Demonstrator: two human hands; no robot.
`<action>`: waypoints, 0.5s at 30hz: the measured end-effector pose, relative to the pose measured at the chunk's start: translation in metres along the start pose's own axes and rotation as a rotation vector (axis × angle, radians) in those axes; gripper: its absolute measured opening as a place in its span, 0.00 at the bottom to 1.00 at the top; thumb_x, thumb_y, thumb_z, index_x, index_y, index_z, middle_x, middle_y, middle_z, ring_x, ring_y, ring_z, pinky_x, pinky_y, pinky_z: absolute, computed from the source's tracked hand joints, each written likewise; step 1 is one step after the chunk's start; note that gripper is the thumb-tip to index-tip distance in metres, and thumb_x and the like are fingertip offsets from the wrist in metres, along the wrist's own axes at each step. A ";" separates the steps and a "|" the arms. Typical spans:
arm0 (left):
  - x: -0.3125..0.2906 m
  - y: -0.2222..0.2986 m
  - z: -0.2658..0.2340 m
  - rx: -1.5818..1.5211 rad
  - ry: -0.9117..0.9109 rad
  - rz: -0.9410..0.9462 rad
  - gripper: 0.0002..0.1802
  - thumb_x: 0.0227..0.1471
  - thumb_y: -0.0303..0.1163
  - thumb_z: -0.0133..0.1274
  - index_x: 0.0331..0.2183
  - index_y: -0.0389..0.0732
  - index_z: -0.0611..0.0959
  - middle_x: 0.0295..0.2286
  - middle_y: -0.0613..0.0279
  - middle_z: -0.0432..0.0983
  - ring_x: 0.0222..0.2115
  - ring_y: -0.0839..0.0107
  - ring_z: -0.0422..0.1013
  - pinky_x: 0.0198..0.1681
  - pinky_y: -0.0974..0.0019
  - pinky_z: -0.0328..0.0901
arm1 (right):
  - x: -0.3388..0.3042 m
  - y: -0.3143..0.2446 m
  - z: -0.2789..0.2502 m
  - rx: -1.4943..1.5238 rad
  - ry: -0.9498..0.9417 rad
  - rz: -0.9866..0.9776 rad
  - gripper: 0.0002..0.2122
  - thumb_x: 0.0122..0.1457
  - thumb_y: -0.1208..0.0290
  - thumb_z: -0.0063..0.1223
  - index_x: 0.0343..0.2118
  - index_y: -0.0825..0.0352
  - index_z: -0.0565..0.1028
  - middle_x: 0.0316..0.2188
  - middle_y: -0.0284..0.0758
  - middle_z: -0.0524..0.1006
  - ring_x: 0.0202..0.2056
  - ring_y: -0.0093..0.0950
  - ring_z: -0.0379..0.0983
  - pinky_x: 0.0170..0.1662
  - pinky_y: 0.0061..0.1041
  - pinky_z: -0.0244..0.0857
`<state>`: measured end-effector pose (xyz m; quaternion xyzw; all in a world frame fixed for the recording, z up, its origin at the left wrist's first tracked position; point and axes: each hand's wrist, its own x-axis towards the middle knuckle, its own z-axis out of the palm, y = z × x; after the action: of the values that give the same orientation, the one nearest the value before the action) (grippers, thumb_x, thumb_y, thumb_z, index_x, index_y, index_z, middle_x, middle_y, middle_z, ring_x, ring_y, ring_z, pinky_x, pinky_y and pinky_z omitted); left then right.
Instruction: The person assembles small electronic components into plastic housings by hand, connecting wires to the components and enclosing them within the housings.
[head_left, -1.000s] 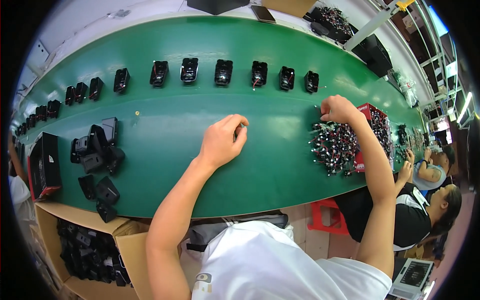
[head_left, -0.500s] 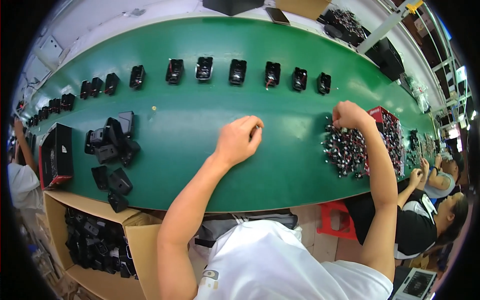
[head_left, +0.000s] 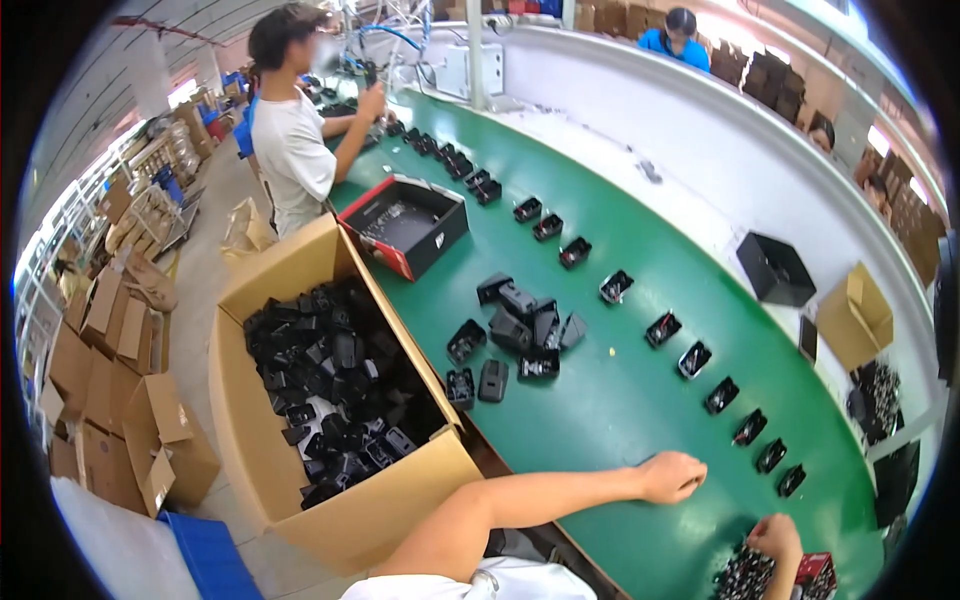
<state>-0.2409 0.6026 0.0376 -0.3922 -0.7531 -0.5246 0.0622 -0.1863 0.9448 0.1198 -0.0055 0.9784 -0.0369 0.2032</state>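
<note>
Right hand, fingers bent, at pile of small wired parts; cannot tell whether pinching any; left hand curled over green table, contents hidden, cannot tell; open carton of black casings at near edge; loose casings heaped beyond; row of black shells along far side; co-worker at far end

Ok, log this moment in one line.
left hand: curled over green table; right hand: at wire pile; black cases: some in a row; cardboard box: holding black parts
</note>
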 end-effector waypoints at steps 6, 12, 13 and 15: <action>0.003 0.006 -0.007 -0.066 0.026 -0.069 0.04 0.46 0.27 0.50 0.27 0.39 0.76 0.21 0.52 0.74 0.25 0.51 0.72 0.29 0.51 0.65 | 0.001 -0.001 -0.020 -0.076 -0.095 -0.015 0.07 0.45 0.67 0.61 0.21 0.66 0.80 0.18 0.35 0.78 0.21 0.27 0.75 0.29 0.29 0.71; 0.004 0.001 -0.003 -0.061 -0.020 -0.072 0.04 0.48 0.28 0.51 0.30 0.40 0.76 0.21 0.56 0.74 0.23 0.58 0.72 0.27 0.55 0.65 | -0.037 -0.042 -0.032 -0.085 -0.077 -0.010 0.13 0.44 0.65 0.64 0.29 0.70 0.81 0.27 0.49 0.80 0.32 0.43 0.79 0.37 0.38 0.72; 0.004 -0.001 -0.003 -0.091 -0.022 -0.074 0.05 0.48 0.28 0.51 0.30 0.40 0.76 0.21 0.56 0.74 0.23 0.59 0.72 0.27 0.57 0.65 | -0.038 -0.041 -0.031 -0.087 -0.068 -0.017 0.13 0.44 0.65 0.64 0.29 0.70 0.81 0.27 0.49 0.80 0.32 0.43 0.79 0.37 0.38 0.72; 0.003 -0.003 -0.004 -0.085 -0.022 -0.074 0.05 0.48 0.28 0.51 0.30 0.39 0.76 0.21 0.56 0.74 0.23 0.59 0.72 0.27 0.57 0.65 | -0.042 -0.043 -0.030 0.015 -0.009 -0.125 0.13 0.44 0.66 0.65 0.28 0.70 0.80 0.27 0.48 0.80 0.31 0.44 0.79 0.36 0.37 0.72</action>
<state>-0.2463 0.6007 0.0383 -0.3720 -0.7448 -0.5537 0.0176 -0.1598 0.9053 0.1671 -0.0651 0.9750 -0.0566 0.2049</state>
